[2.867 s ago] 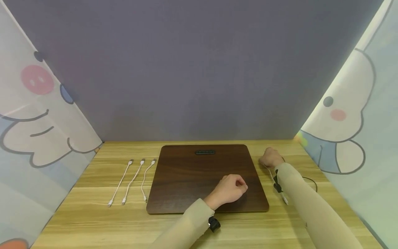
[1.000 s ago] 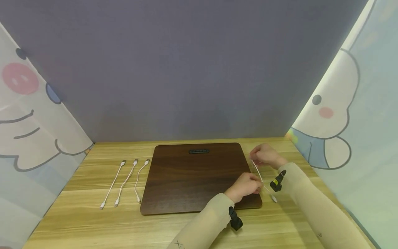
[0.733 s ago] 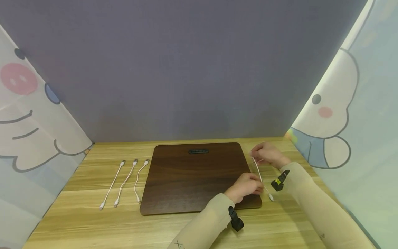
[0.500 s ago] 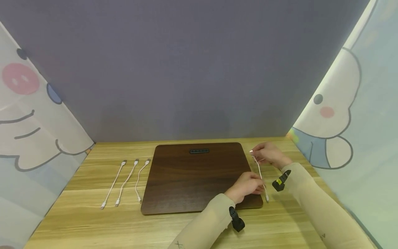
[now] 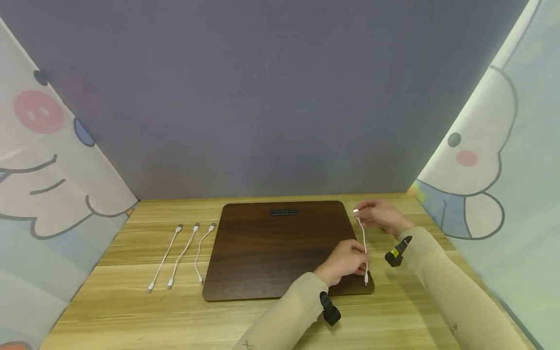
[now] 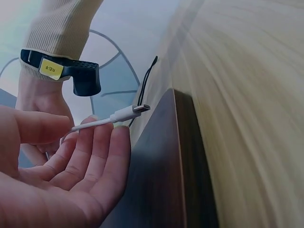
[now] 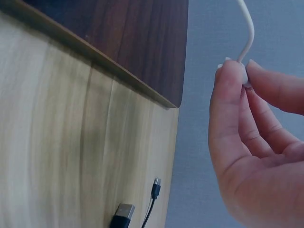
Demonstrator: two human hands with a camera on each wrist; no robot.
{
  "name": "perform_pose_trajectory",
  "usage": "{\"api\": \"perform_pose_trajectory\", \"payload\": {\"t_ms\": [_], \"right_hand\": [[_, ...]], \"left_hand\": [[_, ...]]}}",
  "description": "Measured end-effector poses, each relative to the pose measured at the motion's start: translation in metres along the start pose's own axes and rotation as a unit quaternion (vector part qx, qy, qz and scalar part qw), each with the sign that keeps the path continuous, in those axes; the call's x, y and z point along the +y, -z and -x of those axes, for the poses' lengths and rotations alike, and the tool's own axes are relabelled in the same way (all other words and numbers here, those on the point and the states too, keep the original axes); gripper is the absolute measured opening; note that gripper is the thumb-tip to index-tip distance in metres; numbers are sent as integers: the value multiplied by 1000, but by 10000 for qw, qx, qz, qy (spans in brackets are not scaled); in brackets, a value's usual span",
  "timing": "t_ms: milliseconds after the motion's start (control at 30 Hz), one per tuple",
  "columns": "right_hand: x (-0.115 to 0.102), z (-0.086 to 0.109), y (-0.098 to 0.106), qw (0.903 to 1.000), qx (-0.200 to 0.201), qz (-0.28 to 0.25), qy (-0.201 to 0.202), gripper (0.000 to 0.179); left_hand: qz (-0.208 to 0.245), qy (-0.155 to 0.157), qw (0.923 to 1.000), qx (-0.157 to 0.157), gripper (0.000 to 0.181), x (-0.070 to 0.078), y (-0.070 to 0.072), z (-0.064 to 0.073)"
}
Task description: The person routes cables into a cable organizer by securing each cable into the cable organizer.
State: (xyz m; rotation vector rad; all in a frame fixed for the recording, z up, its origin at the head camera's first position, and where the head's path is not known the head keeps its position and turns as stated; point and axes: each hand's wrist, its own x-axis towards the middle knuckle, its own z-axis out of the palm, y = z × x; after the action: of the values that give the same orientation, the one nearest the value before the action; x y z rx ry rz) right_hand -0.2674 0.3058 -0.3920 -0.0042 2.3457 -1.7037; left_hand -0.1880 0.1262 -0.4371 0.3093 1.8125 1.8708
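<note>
A short white USB cable (image 5: 364, 245) is held raised near the right edge of the dark brown board (image 5: 280, 253). At its far end, my right hand (image 5: 380, 215) pinches the plug; the right wrist view has the white plug (image 7: 245, 76) between thumb and fingers. Lower down the cable, my left hand (image 5: 345, 262) holds it between thumb and fingers above the board. In the left wrist view the small metal-tipped connector (image 6: 130, 113) sticks out past the fingertips, pointing away from the palm.
Left of the board, three white USB cables (image 5: 165, 260) lie side by side on the wooden table (image 5: 118, 301). A black slotted strip (image 5: 284, 212) sits near the board's far edge. A black cable's plugs (image 7: 156, 188) lie on the table by the right hand.
My right hand has lifted the white cable off the table. My left hand has moved right and taken hold of it, and its lower end has swung left over the board's edge.
</note>
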Motion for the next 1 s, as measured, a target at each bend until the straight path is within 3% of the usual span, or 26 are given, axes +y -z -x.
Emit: {"api": "perform_pose_trajectory", "payload": {"t_ms": [267, 400, 633, 1000], "right_hand": [[-8, -7, -6, 9997, -170, 73, 147, 36], [-13, -11, -11, 9996, -202, 19, 199, 36], [-17, -18, -21, 9994, -219, 61, 245, 38], [-28, -28, -39, 9981, -348, 51, 498, 35]], "left_hand": [[-359, -122, 9993, -59, 5, 0, 15, 4], [-809, -226, 9964, -89, 5, 1, 24, 8], [-1058, -119, 9941, -221, 5, -1, 41, 16], [-1560, -359, 9871, -37, 6, 0, 64, 24]]}}
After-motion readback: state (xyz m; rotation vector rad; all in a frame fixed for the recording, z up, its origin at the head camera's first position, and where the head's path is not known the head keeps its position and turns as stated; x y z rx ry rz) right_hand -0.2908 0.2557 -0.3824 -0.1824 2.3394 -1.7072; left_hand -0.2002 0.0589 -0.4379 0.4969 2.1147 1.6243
